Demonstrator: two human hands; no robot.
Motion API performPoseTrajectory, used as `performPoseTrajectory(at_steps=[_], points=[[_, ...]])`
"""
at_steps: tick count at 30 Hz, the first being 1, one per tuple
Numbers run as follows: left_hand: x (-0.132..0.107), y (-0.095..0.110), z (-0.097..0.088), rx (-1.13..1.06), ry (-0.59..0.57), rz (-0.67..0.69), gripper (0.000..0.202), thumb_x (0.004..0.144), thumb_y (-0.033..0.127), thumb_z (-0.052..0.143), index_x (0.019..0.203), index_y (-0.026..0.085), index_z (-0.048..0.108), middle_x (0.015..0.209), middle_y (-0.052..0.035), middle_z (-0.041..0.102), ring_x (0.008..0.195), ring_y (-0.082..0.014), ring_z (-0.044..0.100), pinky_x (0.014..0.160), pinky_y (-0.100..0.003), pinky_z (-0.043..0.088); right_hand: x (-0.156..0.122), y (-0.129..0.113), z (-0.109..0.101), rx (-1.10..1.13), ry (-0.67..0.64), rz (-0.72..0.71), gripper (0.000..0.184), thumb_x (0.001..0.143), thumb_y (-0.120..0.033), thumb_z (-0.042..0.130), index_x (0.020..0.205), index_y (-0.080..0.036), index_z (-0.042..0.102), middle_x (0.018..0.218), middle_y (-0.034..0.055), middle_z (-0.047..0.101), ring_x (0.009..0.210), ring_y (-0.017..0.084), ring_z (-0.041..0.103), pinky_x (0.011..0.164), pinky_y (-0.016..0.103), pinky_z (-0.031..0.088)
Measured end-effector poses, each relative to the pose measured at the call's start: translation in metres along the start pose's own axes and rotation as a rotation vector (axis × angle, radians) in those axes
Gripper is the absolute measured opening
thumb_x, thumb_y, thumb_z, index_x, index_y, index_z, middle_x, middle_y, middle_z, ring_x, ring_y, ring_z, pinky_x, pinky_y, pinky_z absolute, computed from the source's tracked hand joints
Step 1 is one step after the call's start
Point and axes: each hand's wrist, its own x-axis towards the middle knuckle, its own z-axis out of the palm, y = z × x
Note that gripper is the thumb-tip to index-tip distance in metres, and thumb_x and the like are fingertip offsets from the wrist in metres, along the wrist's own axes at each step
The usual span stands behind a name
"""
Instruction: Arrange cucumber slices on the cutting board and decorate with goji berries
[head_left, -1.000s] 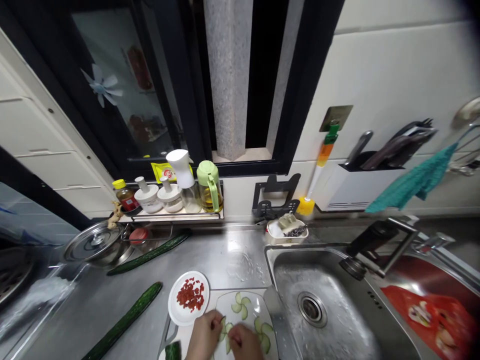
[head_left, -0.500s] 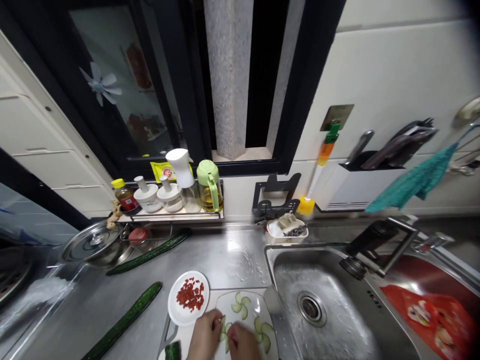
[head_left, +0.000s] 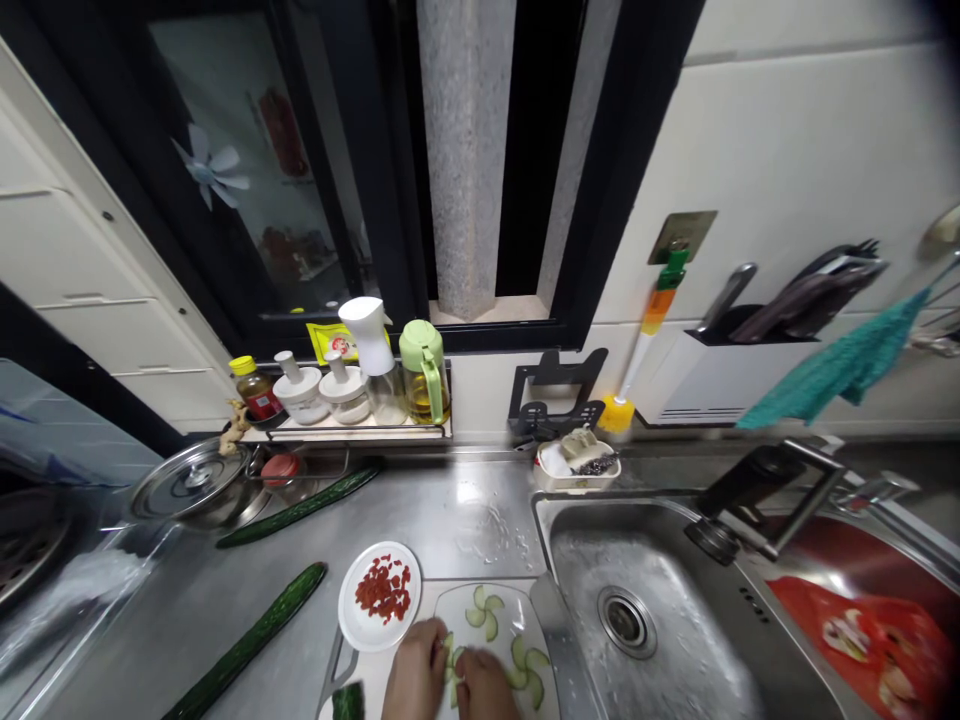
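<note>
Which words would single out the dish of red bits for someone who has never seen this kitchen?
Start at the steel sink and go left along the counter to its near edge, where two white plates sit. The small round plate is the left one, just beyond the left hand. It alone holds red berries; the larger plate carries green cucumber slices.

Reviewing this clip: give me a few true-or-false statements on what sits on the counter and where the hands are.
1. The left hand and the right hand are both at the plate of cucumber slices. True.
2. The small plate with red pieces sits in the sink. False: it is on the counter, left of that plate.
3. Only one whole cucumber lies on the counter. False: there are two, a near cucumber and a far cucumber.
4. A teal cloth hangs at the right. True.
</note>
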Motion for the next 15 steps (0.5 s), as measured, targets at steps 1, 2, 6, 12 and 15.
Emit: performPoseTrajectory(at_steps=[1, 2, 6, 12, 15], points=[[0.000, -0.001, 0.000, 0.005, -0.005, 0.016, 0.018, 0.079, 0.013, 0.042, 0.075, 0.020, 0.059, 0.079, -0.0041, 0.062, 0.077, -0.0163, 0.058, 0.073, -0.025, 0.041, 0.000, -0.001, -0.002, -0.004, -0.004, -0.006, 0.038, 0.065, 0.000, 0.043, 0.090, -0.019, 0.064, 0.098, 0.0093, 0.068, 0.099, 0.025, 0.060, 0.084, 0.032, 0.043], [0.001, -0.002, 0.001, 0.008, -0.011, 0.029, 0.019, 0.080, 0.014, 0.042, 0.073, 0.020, 0.058, 0.080, -0.0046, 0.062, 0.078, -0.0165, 0.058, 0.074, -0.025, 0.041, 0.000, -0.002, -0.004, -0.009, -0.010, -0.012, 0.039, 0.064, 0.000, 0.043, 0.090, -0.019, 0.064, 0.099, 0.0092, 0.068, 0.099, 0.025, 0.060, 0.085, 0.032, 0.043], [0.000, 0.003, 0.000, 0.034, -0.002, 0.029, 0.022, 0.082, 0.015, 0.040, 0.072, 0.020, 0.060, 0.082, -0.0065, 0.063, 0.081, -0.0176, 0.060, 0.075, -0.027, 0.042, 0.000, -0.007, -0.010, -0.048, -0.047, -0.017, 0.042, 0.063, 0.001, 0.042, 0.093, -0.017, 0.066, 0.099, 0.0104, 0.069, 0.100, 0.026, 0.059, 0.087, 0.033, 0.043], [-0.005, 0.006, -0.017, -0.039, 0.046, 0.005, 0.026, 0.085, 0.024, 0.042, 0.081, 0.020, 0.066, 0.085, -0.0082, 0.070, 0.084, -0.0192, 0.064, 0.079, -0.028, 0.046, -0.001, -0.002, -0.013, -0.119, -0.070, -0.057, 0.043, 0.066, 0.001, 0.043, 0.096, -0.017, 0.068, 0.100, 0.0111, 0.069, 0.100, 0.026, 0.060, 0.088, 0.034, 0.043], [-0.007, -0.011, -0.037, -0.021, 0.154, -0.107, 0.030, 0.088, 0.030, 0.039, 0.091, 0.020, 0.068, 0.095, -0.0090, 0.073, 0.092, -0.0204, 0.066, 0.085, -0.029, 0.047, -0.001, 0.012, -0.010, -0.132, -0.061, -0.110, 0.041, 0.066, 0.000, 0.044, 0.094, -0.018, 0.068, 0.095, 0.0105, 0.070, 0.095, 0.025, 0.060, 0.085, 0.033, 0.043]])
